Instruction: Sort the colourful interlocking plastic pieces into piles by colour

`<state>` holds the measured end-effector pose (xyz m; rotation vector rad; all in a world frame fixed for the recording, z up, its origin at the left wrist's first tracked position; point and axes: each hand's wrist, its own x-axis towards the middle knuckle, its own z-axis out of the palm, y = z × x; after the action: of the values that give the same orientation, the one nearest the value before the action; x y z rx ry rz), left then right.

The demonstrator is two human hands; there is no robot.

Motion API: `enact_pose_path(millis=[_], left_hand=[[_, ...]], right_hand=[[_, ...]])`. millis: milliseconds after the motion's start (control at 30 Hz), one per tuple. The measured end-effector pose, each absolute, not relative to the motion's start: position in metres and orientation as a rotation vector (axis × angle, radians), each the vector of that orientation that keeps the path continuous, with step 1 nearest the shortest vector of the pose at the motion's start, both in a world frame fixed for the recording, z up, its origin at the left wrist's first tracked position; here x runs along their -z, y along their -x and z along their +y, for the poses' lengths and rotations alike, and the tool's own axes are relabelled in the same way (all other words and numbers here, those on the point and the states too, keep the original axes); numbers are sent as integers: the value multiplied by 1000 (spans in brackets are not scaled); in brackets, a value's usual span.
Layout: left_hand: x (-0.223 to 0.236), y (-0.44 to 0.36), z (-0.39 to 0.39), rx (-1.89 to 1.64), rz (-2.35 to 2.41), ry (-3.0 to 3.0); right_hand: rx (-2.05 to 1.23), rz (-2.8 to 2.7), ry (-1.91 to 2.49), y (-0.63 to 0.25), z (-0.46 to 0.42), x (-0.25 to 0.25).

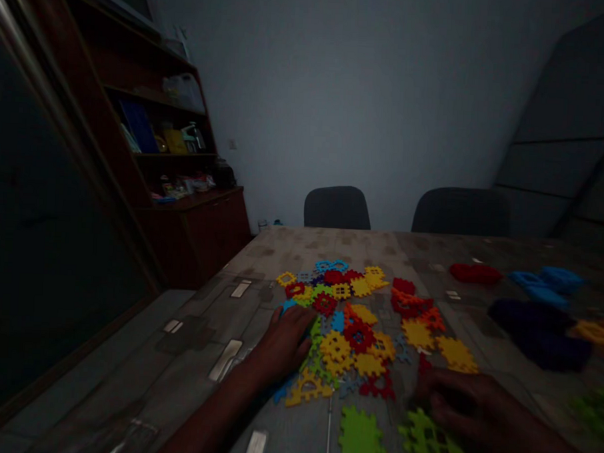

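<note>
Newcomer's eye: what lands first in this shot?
The bright heap of interlocking plastic waffle blocks in the middle of the patterned table stands out first, with the left hand lying on its near edge. The right hand is curled just above a green block at the front. Further right lie separate red, blue and dark clumps.
</note>
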<state>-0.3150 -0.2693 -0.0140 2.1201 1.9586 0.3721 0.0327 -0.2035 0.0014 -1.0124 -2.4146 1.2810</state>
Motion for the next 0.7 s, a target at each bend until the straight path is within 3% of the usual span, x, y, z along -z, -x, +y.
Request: enact_pose_path(millis=[300, 700], left_hand=[[16, 327, -265, -344, 2008, -2124], [29, 348, -261, -344, 1990, -2133]], right_hand=[[-851, -2461, 1059, -66, -212, 45], [-687, -2664, 827, -53, -229, 8]])
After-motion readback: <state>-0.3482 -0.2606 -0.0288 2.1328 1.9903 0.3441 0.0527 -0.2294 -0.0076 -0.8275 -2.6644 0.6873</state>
